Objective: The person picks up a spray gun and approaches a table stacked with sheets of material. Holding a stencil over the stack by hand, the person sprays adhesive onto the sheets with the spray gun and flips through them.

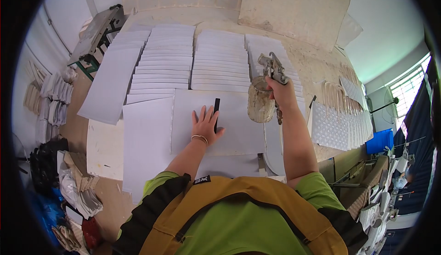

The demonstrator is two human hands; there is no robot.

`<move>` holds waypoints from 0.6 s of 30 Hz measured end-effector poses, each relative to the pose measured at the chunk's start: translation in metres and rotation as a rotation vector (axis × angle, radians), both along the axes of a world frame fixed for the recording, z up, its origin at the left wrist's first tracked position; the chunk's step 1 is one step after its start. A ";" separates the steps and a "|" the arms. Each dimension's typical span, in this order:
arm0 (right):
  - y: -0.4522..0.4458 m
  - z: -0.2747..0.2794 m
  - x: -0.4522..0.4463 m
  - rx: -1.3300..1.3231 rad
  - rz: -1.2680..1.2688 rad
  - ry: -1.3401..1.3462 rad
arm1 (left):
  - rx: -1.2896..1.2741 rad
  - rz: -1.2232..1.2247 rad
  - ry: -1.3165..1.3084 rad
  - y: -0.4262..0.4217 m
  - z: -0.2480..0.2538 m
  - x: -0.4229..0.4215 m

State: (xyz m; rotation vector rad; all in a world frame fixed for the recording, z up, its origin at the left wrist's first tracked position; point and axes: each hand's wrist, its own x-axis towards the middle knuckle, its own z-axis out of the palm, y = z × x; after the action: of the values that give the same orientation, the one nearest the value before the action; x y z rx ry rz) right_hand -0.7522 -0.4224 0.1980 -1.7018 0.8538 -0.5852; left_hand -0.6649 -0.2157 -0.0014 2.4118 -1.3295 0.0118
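My left hand (205, 126) lies flat with fingers spread on a large white sheet (243, 140). Beside its index finger is a narrow black strip (217, 105), partly hidden by the hand. My right hand (282, 95) is wrapped round a metal spray gun (274, 69), held above the right part of the sheet. A stained, cloudy cup (261, 103) hangs on the gun. Beyond my hands, rows of overlapping white sheets (161, 66) are fanned out across the table, and another white sheet (144, 140) extends under my left arm's side.
Patterned paper bags with handles (337, 121) lie fanned at the right. A blue bin (380, 141) stands past them. A folding bench (96, 39) is at far left, above stacked bundles (53, 99). Large boards (294, 11) lean at the back.
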 end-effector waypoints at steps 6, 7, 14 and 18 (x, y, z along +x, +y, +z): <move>0.002 0.002 -0.005 0.043 0.053 -0.021 | -0.015 -0.006 -0.012 0.000 -0.002 -0.001; 0.004 0.003 -0.005 0.049 0.038 -0.021 | -0.010 -0.005 -0.012 -0.001 -0.002 -0.001; 0.007 0.000 -0.006 -0.018 0.071 0.013 | 0.004 0.004 -0.007 0.000 -0.003 0.000; 0.011 0.001 -0.010 0.037 0.078 0.016 | 0.010 0.003 -0.013 -0.001 -0.003 -0.001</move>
State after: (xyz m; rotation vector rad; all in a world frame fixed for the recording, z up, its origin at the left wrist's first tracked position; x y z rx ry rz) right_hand -0.7623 -0.4115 0.1992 -1.6997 0.8017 -0.5006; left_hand -0.6660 -0.2165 -0.0046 2.4261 -1.3341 0.0213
